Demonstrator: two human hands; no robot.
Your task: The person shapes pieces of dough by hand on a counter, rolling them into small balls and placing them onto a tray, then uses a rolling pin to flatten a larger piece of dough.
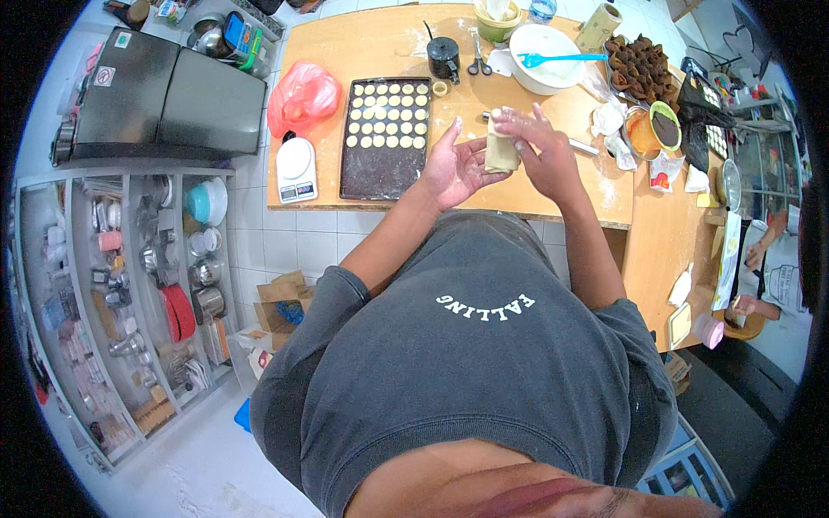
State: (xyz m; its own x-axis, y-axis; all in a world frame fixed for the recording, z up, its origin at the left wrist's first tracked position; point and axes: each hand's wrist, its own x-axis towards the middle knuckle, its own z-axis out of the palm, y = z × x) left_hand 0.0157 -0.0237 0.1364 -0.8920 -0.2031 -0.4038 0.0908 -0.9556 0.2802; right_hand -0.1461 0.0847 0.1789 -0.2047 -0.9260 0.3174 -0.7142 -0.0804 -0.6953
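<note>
From a distance I had the tray (376,177) of dough rounds (380,115) on the table (345,47), the scale (296,164) left of it, the plastic bag (302,97) behind that, the dough piece (503,155) rightward between left hand (456,165) and right hand (542,142), and the bowl (546,82) beyond.

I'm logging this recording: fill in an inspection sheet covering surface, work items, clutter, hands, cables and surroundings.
Surface: wooden table, white powdery traces right of the hands.
Work items: pale dough slab between the hands; black baking tray with pale dough discs in rows on its far part.
Clutter: pink plastic bag, white kitchen scale, scissors, white bowl with blue utensil.
Hands: left hand open, palm up, fingers at the slab; right hand touching its upper end, grip unclear.
Cables: thin black line, possibly a cord, beside a black canister.
Surroundings: open shelving and black refrigerator at left; another person at right.
</note>
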